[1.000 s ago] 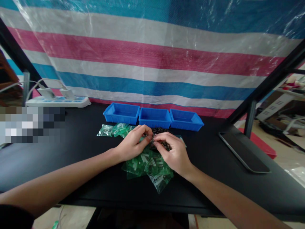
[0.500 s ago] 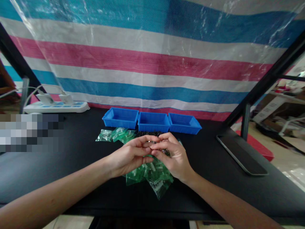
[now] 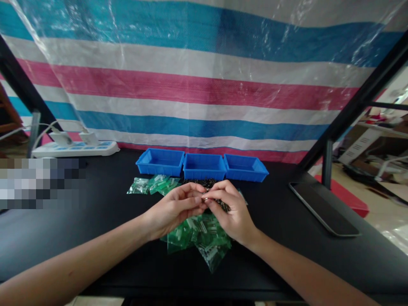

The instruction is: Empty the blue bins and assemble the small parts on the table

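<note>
My left hand (image 3: 174, 209) and my right hand (image 3: 232, 211) meet at the fingertips over the middle of the black table. Between the pinched fingers is a tiny shiny metal piece (image 3: 205, 199), too small to name. Under and in front of the hands lies a pile of green clear plastic bags (image 3: 204, 236) with small pieces inside. Just behind the fingers is a heap of small dark metal parts (image 3: 204, 183), partly covered by the hands. More green bags (image 3: 162, 183) lie to the left of that heap.
Three blue trays, the left (image 3: 161, 162), middle (image 3: 204, 166) and right (image 3: 245, 167), stand in a row at the back. A white power strip (image 3: 76, 148) is at the back left. A phone (image 3: 323, 209) lies on the right of the black table (image 3: 121, 255).
The fingertips have shifted slightly around the tiny piece, and the left fingers are drawn closer together. The whole view has tilted a little, so the trays and bags appear lower.
</note>
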The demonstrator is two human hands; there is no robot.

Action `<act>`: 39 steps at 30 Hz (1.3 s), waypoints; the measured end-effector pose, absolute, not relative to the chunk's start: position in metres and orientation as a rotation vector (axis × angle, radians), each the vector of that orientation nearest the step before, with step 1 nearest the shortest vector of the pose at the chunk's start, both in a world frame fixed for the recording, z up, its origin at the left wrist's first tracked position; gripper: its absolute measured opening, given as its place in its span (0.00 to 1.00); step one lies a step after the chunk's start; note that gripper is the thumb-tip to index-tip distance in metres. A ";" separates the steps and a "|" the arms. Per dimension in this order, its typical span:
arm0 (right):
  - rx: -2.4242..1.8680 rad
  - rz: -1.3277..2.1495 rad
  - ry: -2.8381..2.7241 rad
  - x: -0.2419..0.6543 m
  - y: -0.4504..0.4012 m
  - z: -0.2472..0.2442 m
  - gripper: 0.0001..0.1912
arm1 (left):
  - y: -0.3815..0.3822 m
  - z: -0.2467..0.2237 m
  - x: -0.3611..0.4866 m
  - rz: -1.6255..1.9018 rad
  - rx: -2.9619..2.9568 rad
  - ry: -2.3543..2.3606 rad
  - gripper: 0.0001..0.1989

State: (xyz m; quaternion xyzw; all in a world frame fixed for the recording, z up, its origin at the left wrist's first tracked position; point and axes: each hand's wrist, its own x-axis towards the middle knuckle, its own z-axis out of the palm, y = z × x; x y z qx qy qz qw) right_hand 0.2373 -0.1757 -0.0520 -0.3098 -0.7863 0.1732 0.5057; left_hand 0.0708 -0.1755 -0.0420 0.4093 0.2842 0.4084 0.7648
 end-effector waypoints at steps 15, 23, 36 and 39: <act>-0.681 0.214 -2.239 0.243 -0.166 -0.060 0.22 | -0.178 -0.045 0.071 0.886 1.666 0.808 0.05; -0.623 0.203 -2.371 0.245 -0.168 -0.056 0.22 | -0.178 -0.047 0.071 0.847 1.638 0.752 0.04; -0.612 0.291 -2.376 0.244 -0.169 -0.055 0.18 | -0.182 -0.049 0.070 1.000 1.979 0.782 0.03; -0.596 0.229 -2.375 0.244 -0.169 -0.055 0.20 | -0.183 -0.050 0.069 1.028 2.073 0.784 0.04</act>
